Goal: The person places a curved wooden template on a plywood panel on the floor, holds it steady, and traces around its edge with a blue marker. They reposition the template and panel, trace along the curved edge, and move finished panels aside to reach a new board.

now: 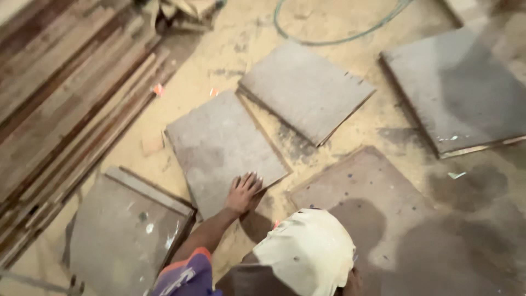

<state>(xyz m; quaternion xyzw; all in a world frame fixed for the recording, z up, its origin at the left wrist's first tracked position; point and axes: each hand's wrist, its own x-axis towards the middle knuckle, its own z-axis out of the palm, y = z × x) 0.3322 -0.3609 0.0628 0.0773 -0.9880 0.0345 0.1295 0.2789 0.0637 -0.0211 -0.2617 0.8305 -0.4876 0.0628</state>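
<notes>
Grey square wooden board is lying flat on the sawdust-covered floor, its far corner meeting a second grey square board; whether they are overlapping cannot be told. The near corner is being pressed by the bare hand of a person in a cream cloth cap. That grip is open, fingers spread flat, nothing being clasped. The camera wearer's own hands are not being shown. Judging from this, the board is better being steadied with the palm kept well in from the edge, and any sliding is best being done away from the neighbouring board and the stacked brown planks, since loose sawdust is likely making the surface slippery.
</notes>
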